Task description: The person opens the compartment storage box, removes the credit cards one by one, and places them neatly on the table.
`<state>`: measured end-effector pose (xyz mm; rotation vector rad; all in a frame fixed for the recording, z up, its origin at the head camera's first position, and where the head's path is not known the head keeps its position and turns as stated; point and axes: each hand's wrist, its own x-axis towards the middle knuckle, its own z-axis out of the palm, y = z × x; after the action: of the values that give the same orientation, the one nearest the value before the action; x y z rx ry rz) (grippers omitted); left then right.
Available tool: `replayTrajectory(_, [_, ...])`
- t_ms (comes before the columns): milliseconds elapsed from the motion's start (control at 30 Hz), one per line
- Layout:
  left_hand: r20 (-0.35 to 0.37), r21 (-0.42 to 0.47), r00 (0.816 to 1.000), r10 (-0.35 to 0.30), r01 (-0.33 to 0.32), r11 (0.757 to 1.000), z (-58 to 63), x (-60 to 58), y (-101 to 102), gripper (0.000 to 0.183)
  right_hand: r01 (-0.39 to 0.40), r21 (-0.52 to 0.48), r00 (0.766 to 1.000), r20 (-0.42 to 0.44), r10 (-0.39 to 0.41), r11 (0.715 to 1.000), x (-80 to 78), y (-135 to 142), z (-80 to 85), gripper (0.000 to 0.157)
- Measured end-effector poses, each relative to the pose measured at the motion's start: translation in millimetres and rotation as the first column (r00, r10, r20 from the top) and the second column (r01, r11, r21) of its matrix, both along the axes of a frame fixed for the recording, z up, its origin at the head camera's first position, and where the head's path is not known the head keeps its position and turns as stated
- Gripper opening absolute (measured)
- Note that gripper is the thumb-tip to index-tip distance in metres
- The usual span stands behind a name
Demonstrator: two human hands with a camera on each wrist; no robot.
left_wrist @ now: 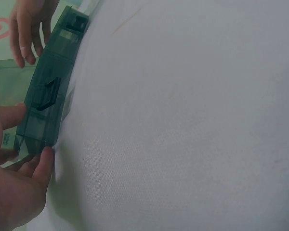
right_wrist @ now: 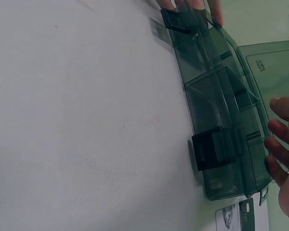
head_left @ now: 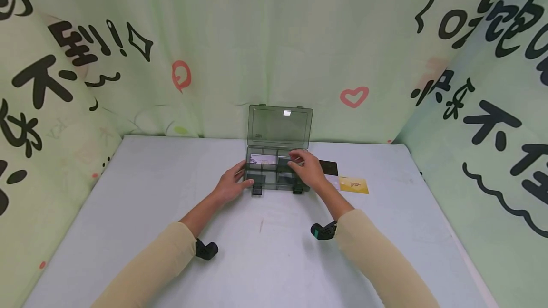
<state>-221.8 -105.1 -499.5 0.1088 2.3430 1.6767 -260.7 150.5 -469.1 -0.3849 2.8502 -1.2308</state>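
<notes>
A see-through dark green compartment box [head_left: 270, 186] stands on the table, its hinged lid [head_left: 280, 125] raised at the back. Inside, a pale purple card [head_left: 263, 158] lies in the far left compartment. My left hand [head_left: 231, 184] grips the box's left end; in the left wrist view its thumb is at the upper rim and its fingers are against the end. Over the right-hand compartments is my right hand [head_left: 307, 168], fingers loosely bent and apart in the right wrist view [right_wrist: 285, 144], with nothing seen between them. Part of the right compartments is hidden beneath it.
Right of the box lie a black card [head_left: 329, 168], a yellow card [head_left: 354, 185] and a partly hidden pale card [head_left: 333, 182]. Two dark latches [head_left: 257, 189] hang at the box's front. A printed curtain [head_left: 222, 51] surrounds the white table [head_left: 257, 260].
</notes>
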Motion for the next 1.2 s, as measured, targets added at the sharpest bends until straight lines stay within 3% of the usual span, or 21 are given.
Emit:
replayTrajectory(900, [0.005, -0.006, 1.0, -0.022, 0.022, 1.0, -2.8, -2.0, -2.3, 0.074, -0.091, 0.17, 0.993, 0.085, 0.077, 0.981, -11.5, -24.5, 4.7, 0.038])
replayTrajectory(1200, [0.011, 0.004, 1.0, -0.019, 0.019, 1.0, -3.0, -2.3, -1.9, 0.075, -0.113, 0.175, 0.989, 0.117, 0.093, 0.978, -15.6, -28.4, 2.6, 0.039])
